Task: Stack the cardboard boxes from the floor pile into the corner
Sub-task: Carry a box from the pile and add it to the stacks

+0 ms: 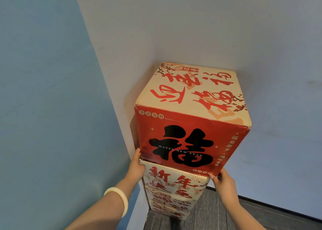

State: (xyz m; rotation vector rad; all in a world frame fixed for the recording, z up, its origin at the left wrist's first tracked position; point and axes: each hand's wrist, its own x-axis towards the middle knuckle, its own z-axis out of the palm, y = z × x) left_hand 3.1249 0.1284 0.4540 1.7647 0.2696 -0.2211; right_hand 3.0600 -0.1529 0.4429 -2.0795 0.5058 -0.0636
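Observation:
A red and cream cardboard box [190, 118] with a large black character on its front sits on top of a stack of similar boxes [172, 191] in the corner of the room. My left hand [136, 165] grips its lower left corner, thumb on the red face, fingers hidden behind the box. At the lower right corner, my right hand [223, 181] holds the bottom edge with thumb and fingers pinched on it. The top box sits slightly turned against the box below.
A blue wall [48, 90] stands close on the left, and pale walls [226, 29] meet behind the stack. Dark wood-look floor [217, 215] shows at the bottom right, with a dark baseboard along the right wall.

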